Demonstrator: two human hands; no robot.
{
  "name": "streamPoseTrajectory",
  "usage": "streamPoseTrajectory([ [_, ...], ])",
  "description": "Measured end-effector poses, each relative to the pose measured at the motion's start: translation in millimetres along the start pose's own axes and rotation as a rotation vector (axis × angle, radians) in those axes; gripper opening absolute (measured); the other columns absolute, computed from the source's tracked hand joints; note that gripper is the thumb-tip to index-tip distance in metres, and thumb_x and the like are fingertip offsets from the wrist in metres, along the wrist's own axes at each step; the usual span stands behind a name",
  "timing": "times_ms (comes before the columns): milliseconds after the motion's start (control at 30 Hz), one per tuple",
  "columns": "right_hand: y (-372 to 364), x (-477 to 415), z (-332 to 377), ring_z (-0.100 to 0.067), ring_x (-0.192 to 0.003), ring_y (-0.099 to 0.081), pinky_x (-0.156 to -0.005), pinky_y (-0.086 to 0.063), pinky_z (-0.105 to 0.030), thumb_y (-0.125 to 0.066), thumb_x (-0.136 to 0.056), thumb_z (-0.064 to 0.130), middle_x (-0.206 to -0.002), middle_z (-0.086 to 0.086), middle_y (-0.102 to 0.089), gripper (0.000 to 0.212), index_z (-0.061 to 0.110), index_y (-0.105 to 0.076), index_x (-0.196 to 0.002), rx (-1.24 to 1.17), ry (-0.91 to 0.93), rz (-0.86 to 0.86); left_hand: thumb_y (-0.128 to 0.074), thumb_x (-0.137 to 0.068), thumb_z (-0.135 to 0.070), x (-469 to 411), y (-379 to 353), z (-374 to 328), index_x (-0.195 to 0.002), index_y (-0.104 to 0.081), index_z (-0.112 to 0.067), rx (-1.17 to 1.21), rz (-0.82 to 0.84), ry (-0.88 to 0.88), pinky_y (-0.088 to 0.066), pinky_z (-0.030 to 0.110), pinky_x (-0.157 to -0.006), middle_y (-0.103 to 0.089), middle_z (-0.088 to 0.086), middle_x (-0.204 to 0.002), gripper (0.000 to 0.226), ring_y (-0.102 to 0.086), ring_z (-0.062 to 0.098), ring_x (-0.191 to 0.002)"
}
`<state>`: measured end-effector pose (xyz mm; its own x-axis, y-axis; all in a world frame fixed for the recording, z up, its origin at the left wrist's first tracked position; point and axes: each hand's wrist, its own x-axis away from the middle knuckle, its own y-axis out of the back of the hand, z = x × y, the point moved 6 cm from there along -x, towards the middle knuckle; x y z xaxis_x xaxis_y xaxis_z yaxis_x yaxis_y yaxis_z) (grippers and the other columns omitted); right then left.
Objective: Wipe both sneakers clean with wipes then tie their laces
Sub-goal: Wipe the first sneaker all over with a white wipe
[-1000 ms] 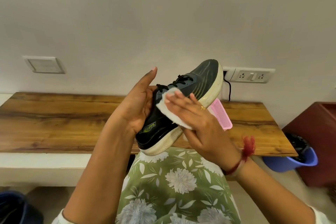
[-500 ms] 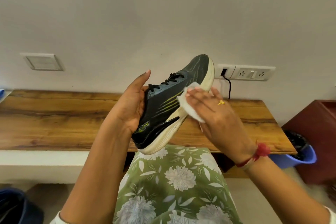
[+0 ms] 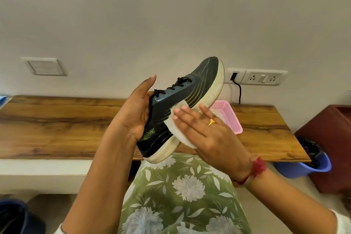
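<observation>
Sneaker (image 3: pixel 166 118) and right hand (image 3: pixel 209 137) partly hide pink basket (image 3: pixel 230 118) on bench (image 3: pixel 57 123).

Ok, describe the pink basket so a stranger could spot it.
Find the long wooden bench along the wall. Toward its right end, below the socket panel, sits the pink basket, partly hidden by the raised sneaker. It's the only pink, perforated thing on the bench.

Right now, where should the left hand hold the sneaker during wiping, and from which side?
Hold the sneaker at its heel-and-collar end, from the lace side, as the left hand does. It tilts toe-up with the sole facing right, where the right hand presses the wipe flat.
</observation>
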<state>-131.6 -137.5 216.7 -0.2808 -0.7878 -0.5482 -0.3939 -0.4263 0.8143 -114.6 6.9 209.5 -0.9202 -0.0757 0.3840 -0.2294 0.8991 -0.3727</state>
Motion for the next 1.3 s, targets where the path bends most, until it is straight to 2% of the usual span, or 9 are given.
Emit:
streamPoseTrajectory([
  [133,7.9,-3.3,-28.1,-0.029,-0.131,-0.043,-0.119,-0.014,-0.041,-0.044,-0.091,0.014,-0.137,-0.018,-0.049,0.043,-0.001,-0.050,-0.131,0.079,-0.196,-0.064,-0.045,-0.090,-0.057,-1.8,-0.9,2.0,-0.106,-0.067,-0.004,0.006,0.027,-0.004,-0.052,0.030,-0.071,-0.072,0.010,-0.084,0.060,-0.067,0.023,-0.072],
  [300,-5.4,1.1,5.9,-0.025,-0.133,-0.040,-0.118,-0.016,-0.042,-0.043,-0.091,0.014,-0.139,-0.016,-0.045,0.044,0.000,-0.046,-0.132,-0.023,0.020,0.013,-0.046,-0.089,-0.057,-3.0,0.6,2.5,-0.111,-0.066,-0.003,0.005,0.017,0.007,-0.054,0.024,-0.060,-0.072,0.009,-0.081,0.061,-0.068,0.021,-0.065],
  [433,3.5,-2.9,-22.4,-0.026,-0.135,-0.036,-0.118,-0.011,-0.043,-0.043,-0.090,0.016,-0.139,-0.016,-0.048,0.045,0.000,-0.050,-0.132,0.030,-0.200,-0.046,-0.047,-0.089,-0.057,-3.9,-0.3,3.8,-0.114,-0.065,-0.003,0.034,0.041,0.016,-0.051,0.031,-0.072,-0.072,0.011,-0.090,0.062,-0.068,0.023,-0.076],
  [567,0.2,-4.7,-15.7,-0.015,-0.132,-0.043,-0.119,-0.015,-0.035,-0.043,-0.090,0.017,-0.136,0.000,-0.052,0.043,0.013,-0.050,-0.132,-0.410,-0.202,0.026,-0.046,-0.090,-0.057,-4.6,3.2,4.3,-0.108,-0.066,-0.004,-0.016,-0.001,0.017,-0.050,0.029,-0.068,-0.072,0.008,-0.080,0.059,-0.068,0.021,-0.068],
  [700,23.3,-12.2,-59.3,-0.003,-0.070,-0.058,-0.063,-0.048,-0.016,-0.050,-0.095,0.028,-0.094,0.015,-0.067,0.024,0.023,-0.061,-0.116,-1.061,-0.637,-0.184,-0.046,-0.090,-0.058,-3.7,6.4,8.2,-0.118,-0.064,-0.003,-0.021,-0.020,0.025,-0.049,0.034,-0.080,-0.072,0.010,-0.089,0.065,-0.067,0.025,-0.079],
  [800,37.3,-16.1,-91.9,-0.004,-0.082,-0.056,-0.071,-0.046,-0.019,-0.054,-0.095,0.021,-0.098,0.000,-0.064,0.022,0.021,-0.064,-0.114,-0.811,-0.750,-0.346,-0.047,-0.089,-0.059,-3.7,4.8,9.7,-0.122,-0.062,-0.003,-0.022,-0.015,0.028,-0.049,0.037,-0.088,-0.071,0.012,-0.097,0.067,-0.066,0.027,-0.087],
  [933,19.1,-24.9,-66.9,-0.009,-0.099,-0.058,-0.102,-0.034,-0.020,-0.053,-0.092,0.013,-0.109,0.001,-0.066,0.031,0.018,-0.062,-0.121,-0.325,-0.570,-0.124,-0.047,-0.089,-0.059,-3.9,-1.0,9.8,-0.116,-0.063,-0.002,-0.040,0.010,0.033,-0.049,0.037,-0.083,-0.071,0.011,-0.092,0.066,-0.066,0.026,-0.082],
  [1133,-3.2,-22.4,-9.1,-0.018,-0.129,-0.047,-0.118,-0.012,-0.042,-0.041,-0.094,0.016,-0.134,-0.005,-0.056,0.039,0.010,-0.055,-0.130,-0.252,-0.137,0.058,-0.049,-0.088,-0.056,-4.4,2.8,5.8,-0.117,-0.064,0.001,-0.029,0.001,0.007,-0.051,0.039,-0.085,-0.069,0.016,-0.094,0.065,-0.066,0.030,-0.084],
  [1300,4.5,-21.1,-39.5,-0.022,-0.126,-0.051,-0.116,-0.016,-0.045,-0.039,-0.095,0.017,-0.131,-0.009,-0.057,0.038,0.008,-0.056,-0.127,-0.216,-0.341,-0.043,-0.046,-0.089,-0.057,-3.0,-0.1,5.8,-0.110,-0.066,-0.002,-0.012,0.057,0.024,-0.052,0.033,-0.073,-0.070,0.013,-0.088,0.062,-0.067,0.026,-0.074],
])
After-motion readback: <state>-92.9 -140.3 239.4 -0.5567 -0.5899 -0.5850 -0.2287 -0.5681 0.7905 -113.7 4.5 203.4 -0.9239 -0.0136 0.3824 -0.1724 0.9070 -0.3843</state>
